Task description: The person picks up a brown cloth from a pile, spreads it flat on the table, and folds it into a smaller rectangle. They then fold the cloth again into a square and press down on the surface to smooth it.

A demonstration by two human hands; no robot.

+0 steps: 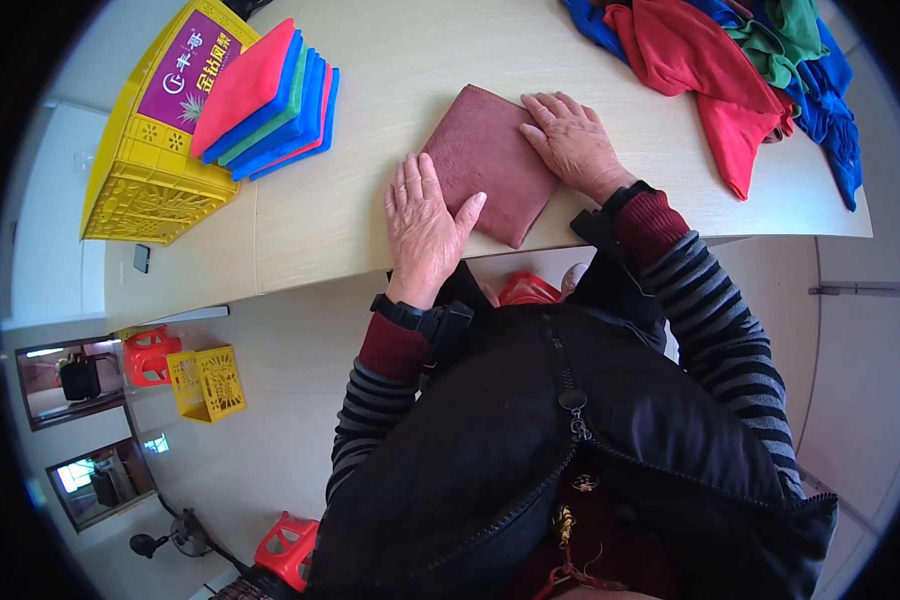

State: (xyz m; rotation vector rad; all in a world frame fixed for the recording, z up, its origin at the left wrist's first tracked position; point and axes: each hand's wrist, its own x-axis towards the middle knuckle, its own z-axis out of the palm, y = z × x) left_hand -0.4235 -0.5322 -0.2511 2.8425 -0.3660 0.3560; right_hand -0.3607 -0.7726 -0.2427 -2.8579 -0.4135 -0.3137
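Observation:
A reddish-brown cloth (495, 165), folded into a flat square, lies on the pale table near its front edge. At its left side rests my left hand (423, 220), fingers stretched out, the thumb over the cloth's lower left part. My right hand (574, 145) lies flat against the right edge, its fingertips by the upper right corner. Neither hand grips anything. To the left stands a stack of folded cloths (270, 105) in red, blue and green. A loose heap of red, blue and green cloths (705, 75) lies at the far right.
Behind the stack is a yellow plastic crate (160, 170) with a purple label. A small dark flat object (142, 259) lies near the table's left end. The table's front edge (320, 276) runs close to my body. Red stools (150, 357) and another yellow crate (206, 383) are on the floor.

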